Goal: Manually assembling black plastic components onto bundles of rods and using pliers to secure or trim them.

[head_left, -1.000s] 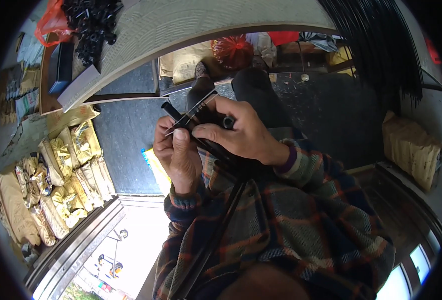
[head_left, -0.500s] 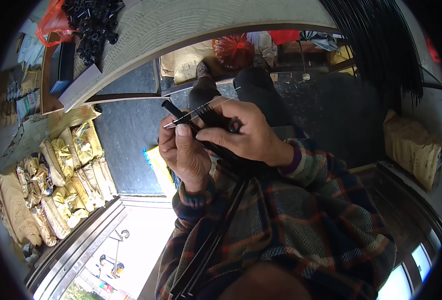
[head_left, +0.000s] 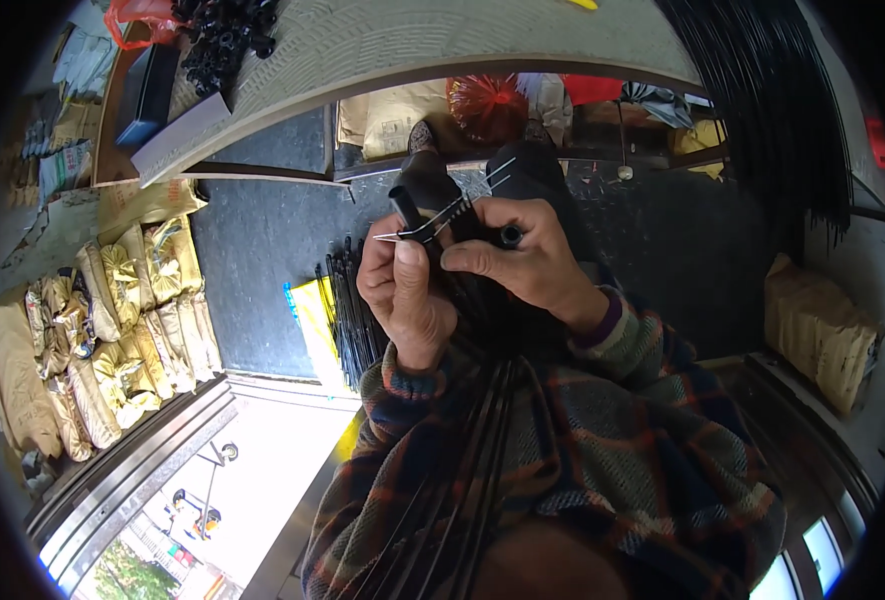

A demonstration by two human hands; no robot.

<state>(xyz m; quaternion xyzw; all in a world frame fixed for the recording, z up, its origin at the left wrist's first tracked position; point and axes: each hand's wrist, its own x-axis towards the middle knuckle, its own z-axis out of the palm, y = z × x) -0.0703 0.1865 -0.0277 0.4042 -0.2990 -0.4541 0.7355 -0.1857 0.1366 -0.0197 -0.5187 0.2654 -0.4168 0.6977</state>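
Note:
My left hand (head_left: 409, 295) is closed, thumb on top, around a small black tubular fitting (head_left: 402, 204) that sticks up past the fingertips. A thin silvery wire (head_left: 452, 212) crosses from the left thumb tip toward the right fingers. My right hand (head_left: 537, 262) is wrapped round a bunch of thin black rods (head_left: 487, 425), which run down over my lap and plaid jacket. A round black tube end (head_left: 511, 236) shows between its fingers and thumb. Bare wire ends (head_left: 500, 172) poke out beyond that hand. How the pieces join is hidden by the fingers.
A worktop (head_left: 442, 40) curves ahead, with a heap of black plastic fittings (head_left: 224, 45) at its left. Long black rods (head_left: 777, 110) hang off its right side. More black rods (head_left: 354, 320) stand left of me; wrapped bundles (head_left: 112, 340) lie farther left.
Both hands have shifted slightly right in the picture. The black fitting in the left hand now stands more upright, and more wire ends show above the right hand.

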